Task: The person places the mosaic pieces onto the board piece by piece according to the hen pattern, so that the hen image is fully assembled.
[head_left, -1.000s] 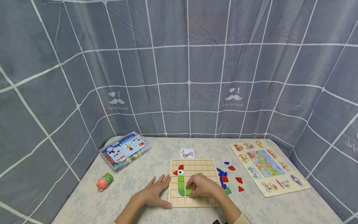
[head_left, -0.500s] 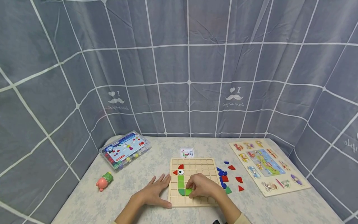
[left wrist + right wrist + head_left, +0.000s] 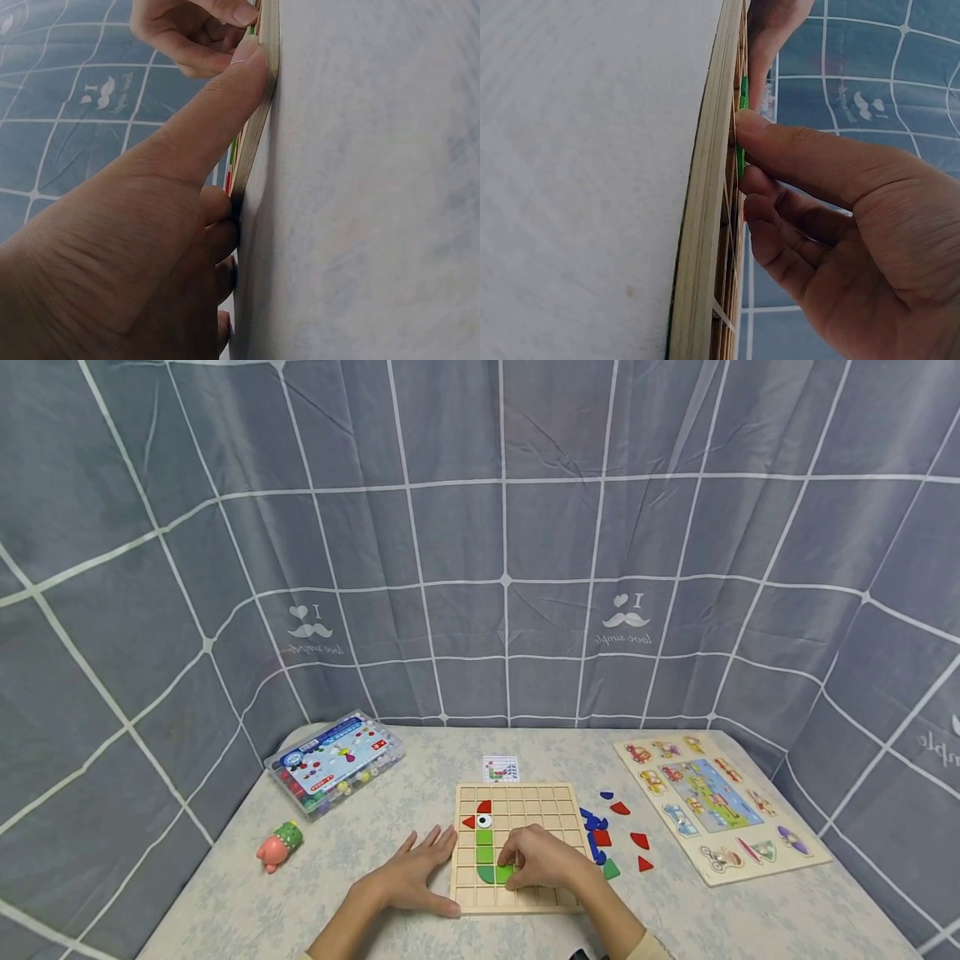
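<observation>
A wooden grid board (image 3: 551, 802) lies on the table, its left edge beside my left hand (image 3: 411, 878). That hand rests with fingers spread, the thumb touching the board's near left corner. My right hand (image 3: 549, 858) pinches a light green square tile (image 3: 503, 875) at a cell right of a dark green rounded piece (image 3: 486, 874). In the right wrist view, thumb and fingertip hold the green tile (image 3: 741, 161) close over the grid. Above the rounded piece stand green squares (image 3: 484, 846), a round eye piece (image 3: 484, 820), a red triangle (image 3: 469, 822) and a red curved piece (image 3: 484, 807).
Loose blue pieces (image 3: 594, 821), red pieces (image 3: 640, 841) and a green piece (image 3: 611, 868) lie right of the board. A pattern card (image 3: 500, 768) sits behind it. Farther out are a picture puzzle (image 3: 712, 860), a clear bead box (image 3: 336, 760) and a pink-green toy (image 3: 280, 847).
The green square tile has shifted slightly left and sits flatter in its cell beside the dark green piece. Both hands stay in nearly the same place.
</observation>
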`<state>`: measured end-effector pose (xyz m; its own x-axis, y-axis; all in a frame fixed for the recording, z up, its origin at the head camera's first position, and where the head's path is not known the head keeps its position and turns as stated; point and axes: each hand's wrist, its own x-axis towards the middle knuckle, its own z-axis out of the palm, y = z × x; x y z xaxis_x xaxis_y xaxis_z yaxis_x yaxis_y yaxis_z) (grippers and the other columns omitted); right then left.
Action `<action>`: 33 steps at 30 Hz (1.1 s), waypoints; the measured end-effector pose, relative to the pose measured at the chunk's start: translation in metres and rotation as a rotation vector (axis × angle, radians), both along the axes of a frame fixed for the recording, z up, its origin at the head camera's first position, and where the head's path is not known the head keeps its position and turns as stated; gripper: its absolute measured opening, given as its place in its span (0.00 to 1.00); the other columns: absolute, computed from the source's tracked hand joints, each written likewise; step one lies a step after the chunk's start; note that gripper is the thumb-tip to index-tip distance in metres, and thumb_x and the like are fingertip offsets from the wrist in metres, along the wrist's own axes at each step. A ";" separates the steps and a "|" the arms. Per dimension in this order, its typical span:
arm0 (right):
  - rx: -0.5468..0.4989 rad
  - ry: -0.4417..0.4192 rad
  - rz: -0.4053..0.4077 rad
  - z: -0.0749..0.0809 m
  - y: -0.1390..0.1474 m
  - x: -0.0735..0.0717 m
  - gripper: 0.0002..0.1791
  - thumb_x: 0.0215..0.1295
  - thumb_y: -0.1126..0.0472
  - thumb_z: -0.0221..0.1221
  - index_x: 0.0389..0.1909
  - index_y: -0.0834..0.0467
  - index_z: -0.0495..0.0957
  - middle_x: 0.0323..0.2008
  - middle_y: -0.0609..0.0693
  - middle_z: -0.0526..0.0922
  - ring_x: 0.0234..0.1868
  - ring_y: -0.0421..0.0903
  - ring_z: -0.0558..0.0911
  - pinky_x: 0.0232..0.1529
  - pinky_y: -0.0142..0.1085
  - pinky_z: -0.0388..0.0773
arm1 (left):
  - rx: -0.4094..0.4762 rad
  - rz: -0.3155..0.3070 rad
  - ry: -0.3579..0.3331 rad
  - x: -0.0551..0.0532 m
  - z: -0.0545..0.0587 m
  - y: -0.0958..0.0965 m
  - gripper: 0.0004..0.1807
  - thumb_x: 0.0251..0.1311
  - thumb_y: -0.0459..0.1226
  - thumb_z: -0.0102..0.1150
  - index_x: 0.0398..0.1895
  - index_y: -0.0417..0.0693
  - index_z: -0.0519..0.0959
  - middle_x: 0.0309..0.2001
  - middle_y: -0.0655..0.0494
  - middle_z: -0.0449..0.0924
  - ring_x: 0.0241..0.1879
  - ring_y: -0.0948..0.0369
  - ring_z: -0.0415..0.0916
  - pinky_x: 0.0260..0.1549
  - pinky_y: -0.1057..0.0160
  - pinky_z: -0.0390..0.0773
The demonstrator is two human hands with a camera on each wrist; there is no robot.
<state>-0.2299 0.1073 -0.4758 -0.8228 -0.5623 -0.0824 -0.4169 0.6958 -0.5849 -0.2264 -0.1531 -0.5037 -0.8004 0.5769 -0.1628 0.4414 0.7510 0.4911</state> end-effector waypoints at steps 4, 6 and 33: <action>0.006 -0.016 -0.008 0.000 0.001 0.000 0.10 0.48 0.61 0.74 0.34 0.53 0.87 0.28 0.37 0.80 0.27 0.33 0.72 0.29 0.24 0.73 | 0.003 -0.003 0.003 0.000 -0.001 -0.001 0.62 0.45 0.65 0.67 0.77 0.42 0.51 0.78 0.49 0.48 0.78 0.47 0.43 0.74 0.37 0.39; 0.007 -0.020 -0.008 -0.001 0.001 -0.001 0.10 0.49 0.60 0.74 0.34 0.53 0.87 0.29 0.37 0.80 0.27 0.33 0.72 0.29 0.24 0.73 | 0.003 -0.008 0.011 0.000 -0.001 -0.001 0.62 0.45 0.65 0.67 0.76 0.41 0.51 0.78 0.48 0.48 0.78 0.46 0.43 0.73 0.36 0.40; 0.005 -0.035 -0.012 0.000 0.003 0.000 0.11 0.49 0.61 0.73 0.36 0.54 0.88 0.30 0.38 0.81 0.26 0.33 0.72 0.29 0.25 0.72 | 0.023 -0.003 -0.011 0.000 0.001 0.000 0.62 0.46 0.63 0.68 0.76 0.41 0.51 0.78 0.47 0.48 0.78 0.46 0.43 0.74 0.36 0.38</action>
